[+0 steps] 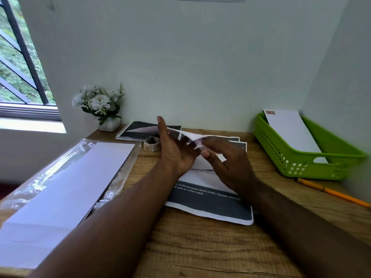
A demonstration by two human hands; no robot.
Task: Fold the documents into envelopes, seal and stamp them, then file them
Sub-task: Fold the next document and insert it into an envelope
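A white envelope, blurred and seen nearly edge-on, hangs above the desk between my hands. My left hand is turned palm inward with the thumb straight up, and the envelope lies across its fingers. My right hand pinches the envelope's near end between thumb and fingers. Under the hands lies a printed document with a dark block and white text. More printed sheets lie behind it. A roll of stamps sits just left of my left hand.
A plastic-wrapped pack of white envelopes lies at the left. A green basket at the right holds a stamped envelope. An orange pencil lies beside the basket. A spiral notebook and a flower pot stand at the back by the window.
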